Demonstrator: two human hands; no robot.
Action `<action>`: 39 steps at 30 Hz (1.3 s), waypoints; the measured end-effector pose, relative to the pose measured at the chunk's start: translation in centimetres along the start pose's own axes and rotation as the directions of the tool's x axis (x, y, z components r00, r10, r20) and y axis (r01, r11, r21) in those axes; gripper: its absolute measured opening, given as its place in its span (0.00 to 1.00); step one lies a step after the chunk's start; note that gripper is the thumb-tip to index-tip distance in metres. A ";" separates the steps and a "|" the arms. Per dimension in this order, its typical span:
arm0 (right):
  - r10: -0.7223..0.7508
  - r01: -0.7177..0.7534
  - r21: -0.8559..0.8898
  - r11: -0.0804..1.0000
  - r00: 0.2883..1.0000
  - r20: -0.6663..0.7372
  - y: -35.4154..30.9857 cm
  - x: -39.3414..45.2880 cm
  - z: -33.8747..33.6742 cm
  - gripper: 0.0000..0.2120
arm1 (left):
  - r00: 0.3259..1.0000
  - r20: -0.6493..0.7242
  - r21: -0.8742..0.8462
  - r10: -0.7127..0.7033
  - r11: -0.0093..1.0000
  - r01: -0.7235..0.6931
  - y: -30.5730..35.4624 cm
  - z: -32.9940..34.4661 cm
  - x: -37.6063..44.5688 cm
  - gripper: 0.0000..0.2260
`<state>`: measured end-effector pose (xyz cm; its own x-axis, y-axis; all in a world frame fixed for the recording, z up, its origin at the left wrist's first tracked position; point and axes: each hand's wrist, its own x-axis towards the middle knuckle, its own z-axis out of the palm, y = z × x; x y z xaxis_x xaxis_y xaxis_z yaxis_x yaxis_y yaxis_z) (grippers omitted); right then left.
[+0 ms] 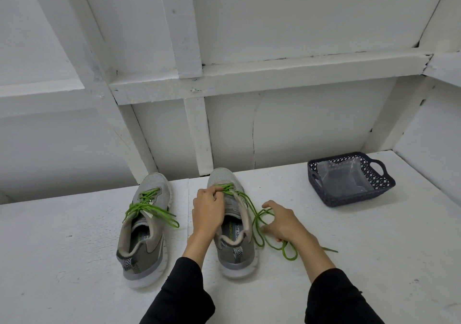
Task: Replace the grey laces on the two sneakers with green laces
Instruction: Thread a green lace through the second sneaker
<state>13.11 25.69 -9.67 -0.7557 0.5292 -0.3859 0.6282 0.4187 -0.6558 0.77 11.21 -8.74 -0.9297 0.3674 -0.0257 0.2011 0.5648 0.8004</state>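
Observation:
Two grey sneakers stand side by side on the white surface, toes away from me. The left sneaker (143,226) carries a green lace (147,207) threaded through its eyelets, with loose ends draped over its sides. The right sneaker (233,223) has a green lace (259,226) threaded only near the toe; the rest trails in loops on the surface to its right. My left hand (208,210) pinches that lace at the front eyelets. My right hand (284,223) rests beside the shoe, fingers spread and curled around the loose loops, lace passing under the palm.
A dark blue perforated basket (384,188) with a clear plastic bag inside sits at the back right. White panelled walls enclose the surface at the back and right. Bare white surface lies in front of and left of the shoes.

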 end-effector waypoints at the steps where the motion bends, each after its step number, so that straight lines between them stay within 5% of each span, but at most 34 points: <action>1: -0.031 0.030 -0.046 0.998 0.999 -0.022 0.1 0.1 0.4 0.19 | 1.000 0.000 0.002 0.004 1.000 -0.004 0.0 0.0 0.0 0.16; 5: -0.126 0.081 -0.274 0.958 0.981 -0.150 0.1 0.8 1.0 0.02 | 1.000 -0.007 0.001 0.019 1.000 -0.019 -0.1 0.0 -0.1 0.16; 9: -0.214 0.058 -0.440 0.896 0.924 -0.315 -0.5 1.9 0.2 0.06 | 1.000 -0.012 0.006 0.023 1.000 -0.023 -0.2 0.1 -0.1 0.16; 14: -0.321 0.166 -0.308 0.937 0.758 -0.568 -4.1 1.1 -3.2 0.02 | 1.000 -0.003 0.051 0.020 0.998 -0.020 0.0 -0.2 0.0 0.15; 16: -0.261 0.268 -0.059 0.962 0.827 -0.497 -5.8 1.0 -4.6 0.02 | 1.000 -0.009 0.063 0.017 0.998 -0.017 0.3 -0.3 -0.1 0.14; 19: -0.160 0.217 0.422 0.880 0.973 -0.168 -7.6 0.4 -6.1 0.08 | 0.996 -0.063 -0.025 0.062 0.998 -0.064 0.7 -0.7 -0.4 0.11; 22: -0.119 -0.057 0.850 0.523 0.983 0.139 -8.0 -0.2 -6.0 0.12 | 0.976 -0.139 -0.247 0.169 0.948 -0.200 1.4 -1.4 -1.0 0.08; 24: -0.096 -0.174 0.912 0.371 0.970 0.224 -7.8 -0.3 -5.4 0.10 | 0.975 -0.131 -0.376 0.178 0.901 -0.215 2.2 -2.2 -1.7 0.08; 27: -0.075 -0.195 0.926 0.322 0.970 0.230 -7.7 -0.3 -4.2 0.09 | 0.981 -0.054 -0.485 0.188 0.853 -0.190 2.9 -3.0 -2.4 0.09; 33: -0.118 -0.207 0.954 0.219 0.964 0.237 -7.9 -0.5 -3.6 0.08 | 0.914 0.209 -0.295 0.347 0.914 -0.280 2.0 -3.0 -1.6 0.10; 39: -0.121 -0.189 0.967 0.172 0.970 0.211 -7.9 -0.6 -3.9 0.09 | 0.912 0.201 -0.032 0.358 0.933 -0.359 2.4 -2.2 -1.3 0.08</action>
<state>9.29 24.98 -1.71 -0.8481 0.3070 -0.4319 0.0712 -0.7417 -0.6669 1.79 10.51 -5.47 -0.7138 0.6856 0.1427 0.5117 0.3715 0.7747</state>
